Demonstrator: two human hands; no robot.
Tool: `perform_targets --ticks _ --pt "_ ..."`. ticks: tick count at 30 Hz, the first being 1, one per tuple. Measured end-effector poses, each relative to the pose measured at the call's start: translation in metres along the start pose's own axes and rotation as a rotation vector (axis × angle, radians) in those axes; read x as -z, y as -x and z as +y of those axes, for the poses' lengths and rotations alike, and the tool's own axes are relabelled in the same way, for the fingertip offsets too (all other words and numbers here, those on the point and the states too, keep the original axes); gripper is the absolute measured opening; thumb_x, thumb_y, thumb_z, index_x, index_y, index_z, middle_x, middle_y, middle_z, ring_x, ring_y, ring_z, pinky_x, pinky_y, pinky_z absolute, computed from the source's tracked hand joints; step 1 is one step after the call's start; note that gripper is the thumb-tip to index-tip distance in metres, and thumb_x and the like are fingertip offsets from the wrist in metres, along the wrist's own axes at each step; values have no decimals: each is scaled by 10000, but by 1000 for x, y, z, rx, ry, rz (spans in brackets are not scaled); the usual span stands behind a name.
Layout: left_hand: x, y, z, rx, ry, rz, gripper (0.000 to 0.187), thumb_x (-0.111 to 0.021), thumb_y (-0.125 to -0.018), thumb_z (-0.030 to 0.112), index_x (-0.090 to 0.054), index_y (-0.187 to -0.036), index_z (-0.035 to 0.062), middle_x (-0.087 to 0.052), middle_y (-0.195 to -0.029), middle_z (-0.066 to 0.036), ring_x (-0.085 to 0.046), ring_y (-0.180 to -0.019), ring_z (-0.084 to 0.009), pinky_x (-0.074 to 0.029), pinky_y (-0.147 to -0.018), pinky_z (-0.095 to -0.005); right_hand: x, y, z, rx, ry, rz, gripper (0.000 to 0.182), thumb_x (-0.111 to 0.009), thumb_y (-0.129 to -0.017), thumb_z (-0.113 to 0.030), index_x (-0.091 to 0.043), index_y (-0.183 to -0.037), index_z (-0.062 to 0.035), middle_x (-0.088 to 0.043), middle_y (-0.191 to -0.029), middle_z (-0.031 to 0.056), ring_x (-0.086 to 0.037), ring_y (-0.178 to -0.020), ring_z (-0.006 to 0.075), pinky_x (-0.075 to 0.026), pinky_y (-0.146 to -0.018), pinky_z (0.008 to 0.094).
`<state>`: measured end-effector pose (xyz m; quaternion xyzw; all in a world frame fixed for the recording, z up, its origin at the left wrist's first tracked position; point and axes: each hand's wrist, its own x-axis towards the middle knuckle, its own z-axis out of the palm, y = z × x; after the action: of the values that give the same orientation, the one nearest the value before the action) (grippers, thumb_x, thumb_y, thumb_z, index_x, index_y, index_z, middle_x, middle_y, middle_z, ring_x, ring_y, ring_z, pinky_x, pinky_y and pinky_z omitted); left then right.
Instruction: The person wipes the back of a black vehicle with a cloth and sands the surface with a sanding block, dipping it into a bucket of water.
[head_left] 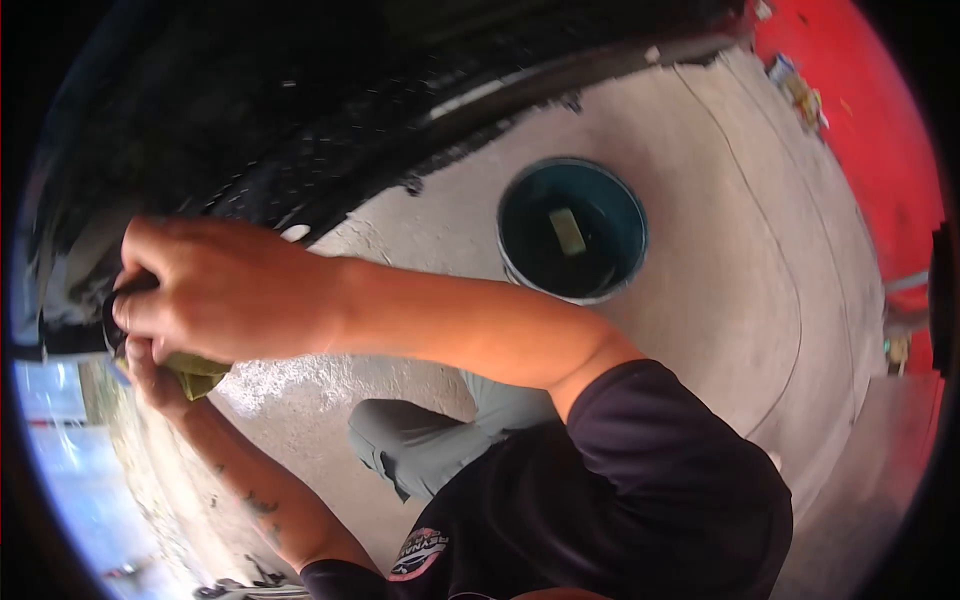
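Observation:
My right hand is closed at the lower left edge of a wet black panel, its fingers curled round a small dark item that I cannot identify. Just beneath it, my left hand is closed too, with its fingertips close to the right hand's. A yellow-green cloth shows in the left palm, partly covered by the right hand. Water drops speckle the panel's dark surface.
On the concrete floor stands a dark teal bucket with a pale sponge inside. A thin cable curves across the floor. Red surfaces line the right side. My bent knee is below my arms.

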<state>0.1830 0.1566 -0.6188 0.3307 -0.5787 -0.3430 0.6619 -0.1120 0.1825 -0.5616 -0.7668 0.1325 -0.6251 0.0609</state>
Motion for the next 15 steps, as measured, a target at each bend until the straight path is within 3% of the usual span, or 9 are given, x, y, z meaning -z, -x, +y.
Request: perform_targets --ticks 2,5,6,7,8,9,10,12,15 --pt "-36 1 15 164 225 110 685 -512 -1019 455 -452 -1505 -23 -550 -1452 -188 -529 -1357 -341 -427 -1146 -489 9 22 -8 32 268 77 319 -830 -820 -206 -765 -1092 -54 -641 -1208 160 -648 -1134 299 -567 -920 423" --pt "28 -46 -7 129 375 -246 764 -465 -994 530 -452 -1513 -30 -526 -1503 -224 -496 -1401 -402 -377 -1194 -567 78 116 -3 -125 33 132 320 -867 -782 -201 -780 -1077 -112 -656 -1245 102 -639 -1123 228 -491 -962 403" --pt "34 -50 -10 126 425 -306 750 -449 -996 527 -475 -1496 -32 -530 -1501 -223 -488 -1409 -409 -363 -1201 -581 97 172 18 -252 68 181 227 -850 -814 -175 -774 -1022 -123 -696 -1119 76 -680 -1012 224 -531 -895 391" --pt "40 -55 -14 126 475 -366 738 -433 -998 523 -499 -1479 -33 -533 -1500 -223 -480 -1417 -415 -349 -1208 -595 127 220 31 -395 258 229 137 -821 -858 -144 -759 -971 -97 -711 -979 65 -700 -875 235 -562 -789 380" --pt "38 -55 -15 117 524 -416 749 -430 -988 533 -504 -1471 -35 -537 -1492 -224 -478 -1415 -424 -333 -1214 -602 151 275 43 -693 367 334 77 -777 -901 -121 -740 -950 -75 -708 -902 80 -704 -805 261 -575 -715 380" --pt "36 -55 -16 111 574 -466 759 -427 -978 542 -510 -1463 -36 -541 -1483 -226 -476 -1413 -433 -317 -1219 -610 178 313 51 -1092 523 340 134 -758 -927 -128 -720 -1042 -72 -703 -997 115 -704 -877 291 -582 -776 396" --pt "25 -52 -16 102 615 -502 780 -426 -963 555 -504 -1461 -39 -543 -1471 -231 -475 -1407 -447 -294 -1227 -615 208 358 66 -1236 882 134 370 -754 -941 -188 -632 -1279 -101 -680 -1120 167 -701 -1000 335 -576 -883 426" --pt "8 -46 -18 95 668 -553 800 -417 -947 567 -501 -1455 -45 -545 -1462 -232 -467 -1409 -457 -258 -1240 -621 242 413 91 -1692 1128 -192 621 -761 -908 -274 -481 -1435 -103 -661 -1215 198 -649 -1194 339 -552 -965 481" --pt "7 -44 -17 104 676 -557 798 -424 -944 572 -504 -1447 -43 -540 -1464 -221 -444 -1431 -431 -235 -1251 -616 264 486 133 -1973 1013 -89 743 -761 -895 -327 -400 -1502 -97 -656 -1272 262 -614 -1271 391 -533 -1028 464"
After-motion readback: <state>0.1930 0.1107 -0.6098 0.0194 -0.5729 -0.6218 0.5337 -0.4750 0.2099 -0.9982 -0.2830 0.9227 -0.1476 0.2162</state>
